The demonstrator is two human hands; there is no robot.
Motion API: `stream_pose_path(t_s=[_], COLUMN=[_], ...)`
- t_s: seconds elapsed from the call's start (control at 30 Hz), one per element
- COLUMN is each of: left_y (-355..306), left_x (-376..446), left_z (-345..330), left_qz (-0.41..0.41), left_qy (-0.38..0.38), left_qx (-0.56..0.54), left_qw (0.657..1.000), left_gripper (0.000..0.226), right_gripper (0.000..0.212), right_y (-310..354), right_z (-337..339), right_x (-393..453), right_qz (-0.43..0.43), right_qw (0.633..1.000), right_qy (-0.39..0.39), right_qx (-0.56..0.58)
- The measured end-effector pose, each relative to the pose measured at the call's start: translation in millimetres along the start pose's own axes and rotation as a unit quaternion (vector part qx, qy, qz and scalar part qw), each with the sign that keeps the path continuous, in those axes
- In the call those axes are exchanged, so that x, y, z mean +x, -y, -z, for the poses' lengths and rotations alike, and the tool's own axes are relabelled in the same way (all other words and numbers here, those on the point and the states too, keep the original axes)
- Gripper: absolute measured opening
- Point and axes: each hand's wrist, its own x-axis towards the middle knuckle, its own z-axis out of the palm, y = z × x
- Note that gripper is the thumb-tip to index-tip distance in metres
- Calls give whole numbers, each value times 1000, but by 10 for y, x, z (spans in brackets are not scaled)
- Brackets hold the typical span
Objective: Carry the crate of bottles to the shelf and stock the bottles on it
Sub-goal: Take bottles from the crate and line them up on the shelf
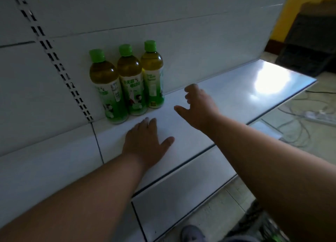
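Stocking in progress: three bottles (127,81) stand upright in a tight row at the back of the shelf (227,89), close against the rear panel (163,32), green caps up, labels mostly forward.

Hands: your left hand (145,141) lies over the shelf just in front of the row, fingers straight and spread, holding nothing; whether the palm rests on the surface cannot be told. Your right hand (198,105) hovers a little to the right of the row, fingers loosely curled, thumb out, empty.

Crate: not clearly in view; a dark shape with green at the lower right edge may be it.

Step in hand, as a judgement: fetch the next bottle. Grip it round the body, set it down upright just right of the last bottle, label forward, and let go only once it stands steady. Keep your sleeve side clear of the row, since one knock could topple all three.

Surface: white, smooth, glossy, with strong glare at the far right.

Room: slotted upright (54,60) at left, tiled floor, loose cables (298,121), power strip (320,115), yellow wall (289,11).
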Motion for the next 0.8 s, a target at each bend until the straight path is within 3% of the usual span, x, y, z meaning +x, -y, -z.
stream_pose_path(t_s=[0.17, 0.33, 0.57, 0.8], left_y=[-189, -840, -1741, -2329], left_x=[-517, -1298, -1943, -1877], left_z=[394, 367, -287, -1382], left_qz=[-137, -248, -348, -373], left_qy=[-34, -33, 49, 139], left_qx=[12, -5, -17, 8], left_qw=[990, 968, 936, 917], left_gripper=[78, 73, 73, 80], right_gripper=[65, 68, 64, 69], right_y=[-44, -132, -786, -1966], right_z=[608, 1126, 1323, 876], right_x=[-923, -2147, -3158, -3667], right_qz=[-33, -138, -281, -422], right_qw=[986, 961, 933, 896], right_qy=[58, 76, 73, 56], right_qx=[-154, -226, -214, -128])
